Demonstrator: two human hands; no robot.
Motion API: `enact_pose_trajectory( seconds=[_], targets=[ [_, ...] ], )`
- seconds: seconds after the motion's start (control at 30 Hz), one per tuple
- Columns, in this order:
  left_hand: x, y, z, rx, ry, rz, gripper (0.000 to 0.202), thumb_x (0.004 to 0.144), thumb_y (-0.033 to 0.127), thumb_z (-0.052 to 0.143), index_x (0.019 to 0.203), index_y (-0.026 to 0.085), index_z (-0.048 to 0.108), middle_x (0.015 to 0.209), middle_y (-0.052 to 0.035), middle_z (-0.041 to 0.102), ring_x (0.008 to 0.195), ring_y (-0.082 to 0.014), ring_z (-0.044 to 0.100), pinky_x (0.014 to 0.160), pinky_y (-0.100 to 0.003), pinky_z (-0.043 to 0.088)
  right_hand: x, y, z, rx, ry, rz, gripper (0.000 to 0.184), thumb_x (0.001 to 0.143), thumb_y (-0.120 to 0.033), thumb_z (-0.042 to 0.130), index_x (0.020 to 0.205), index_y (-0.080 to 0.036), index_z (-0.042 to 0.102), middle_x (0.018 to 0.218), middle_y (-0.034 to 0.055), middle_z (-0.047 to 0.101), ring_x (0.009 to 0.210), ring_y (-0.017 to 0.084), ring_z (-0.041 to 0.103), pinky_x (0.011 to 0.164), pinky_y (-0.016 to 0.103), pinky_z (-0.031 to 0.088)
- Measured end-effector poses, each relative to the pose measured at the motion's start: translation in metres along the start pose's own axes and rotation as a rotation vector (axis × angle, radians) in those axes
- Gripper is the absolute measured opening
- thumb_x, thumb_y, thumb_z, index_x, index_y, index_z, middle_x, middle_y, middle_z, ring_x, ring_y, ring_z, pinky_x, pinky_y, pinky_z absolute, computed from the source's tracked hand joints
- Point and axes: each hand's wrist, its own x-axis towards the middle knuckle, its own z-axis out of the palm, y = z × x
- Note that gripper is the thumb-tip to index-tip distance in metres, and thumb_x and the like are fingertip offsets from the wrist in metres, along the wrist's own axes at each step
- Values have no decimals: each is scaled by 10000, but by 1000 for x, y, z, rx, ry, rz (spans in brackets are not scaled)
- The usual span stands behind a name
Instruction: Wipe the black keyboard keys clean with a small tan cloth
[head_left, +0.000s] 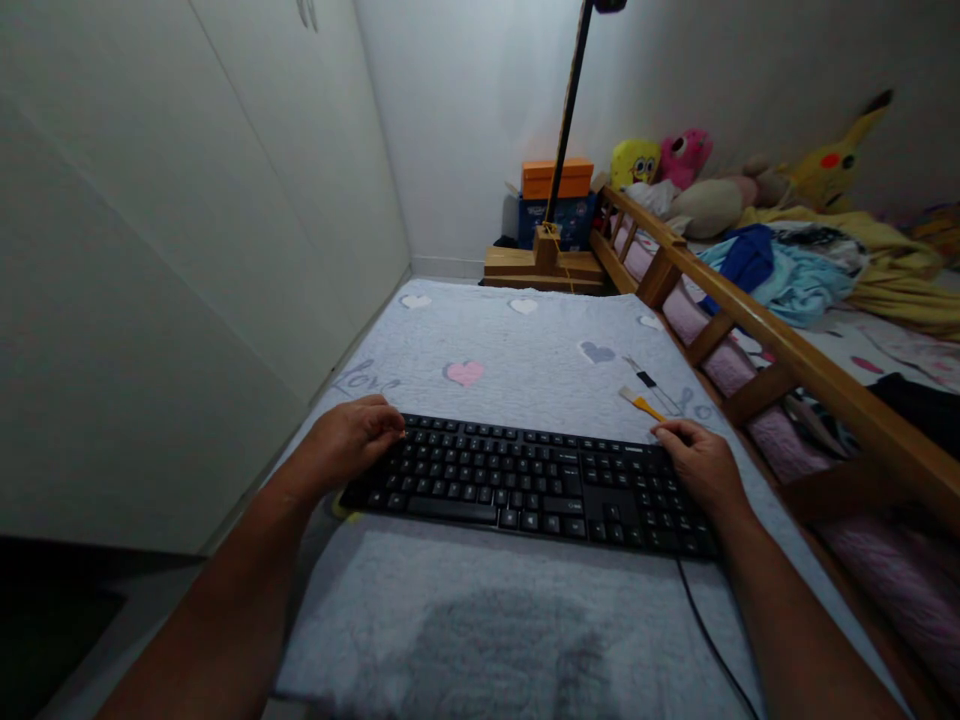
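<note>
A black keyboard (487,475) lies across the cloth-covered surface, its space bar side towards me and its cable leaving at the lower right. My left hand (356,440) is closed on the keyboard's left end, fingertips at its upper left corner. My right hand (701,465) holds the right end, thumb and forefinger at the far right corner. Just beyond that hand lies a small brush (641,403) with a yellow-orange handle and pale bristles. Past it is a thin wire tool (646,380) with a black middle. Something yellow (341,508) peeks out beneath the keyboard's left end.
The pale cloth (517,340) bears hearts and lettering. A wooden bed rail (780,345) runs along the right, with clothes and plush toys behind it. White cabinet doors (187,250) stand at the left. A wooden stand (546,255) with a pole and boxes (556,180) is at the back.
</note>
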Motion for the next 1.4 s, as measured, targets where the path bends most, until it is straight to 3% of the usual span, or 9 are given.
enact_pose_trajectory(
  seconds=[0.63, 0.7, 0.8, 0.9, 1.0, 1.17, 1.4],
  targets=[
    [-9, -30, -12, 122, 16, -242, 213, 720, 302, 520, 754, 202, 705, 823, -78, 708, 737, -225, 646, 653, -302, 439, 0, -1, 0, -15, 11, -8, 313, 689, -486, 591, 730, -205, 724, 818, 68, 743, 824, 267, 664, 829, 375, 480],
    [-9, -27, -11, 107, 83, -230, 220, 739, 313, 519, 767, 201, 706, 831, -77, 706, 739, -227, 643, 661, -310, 445, 0, 0, 0, -12, 5, -1, 321, 689, -492, 593, 735, -203, 724, 817, 69, 745, 822, 268, 667, 824, 377, 483],
    [-7, -11, -5, -9, 186, -106, 262, 812, 375, 514, 795, 198, 706, 843, -67, 696, 759, -209, 638, 691, -301, 466, 0, 0, 1, -9, 4, 6, 330, 687, -495, 593, 748, -201, 729, 823, 71, 746, 831, 270, 670, 825, 377, 483],
    [-3, 11, 4, -125, 160, 59, 267, 858, 374, 513, 799, 197, 704, 863, -51, 690, 769, -176, 635, 725, -281, 478, 0, 1, 2, -9, 13, 5, 334, 685, -499, 598, 754, -201, 732, 829, 72, 748, 835, 269, 668, 823, 375, 483],
    [1, 23, 12, -130, 95, 119, 252, 874, 331, 499, 812, 200, 705, 858, -40, 678, 764, -161, 631, 721, -269, 478, 0, 2, 2, -3, 23, 4, 329, 678, -501, 601, 746, -205, 728, 817, 69, 746, 823, 267, 665, 815, 375, 483],
    [1, 16, 12, -43, 39, 69, 239, 865, 322, 495, 800, 202, 691, 863, -35, 664, 769, -165, 625, 709, -267, 466, -1, 0, 1, 2, 16, -7, 320, 683, -495, 601, 732, -203, 724, 790, 63, 738, 800, 262, 661, 808, 374, 484],
    [-3, 5, 1, 173, 68, -124, 184, 808, 269, 521, 800, 202, 693, 861, -40, 658, 730, -178, 606, 640, -275, 418, -2, -2, 0, 4, 13, -17, 308, 689, -491, 607, 726, -207, 720, 784, 59, 734, 782, 251, 652, 795, 364, 485]
  ],
)
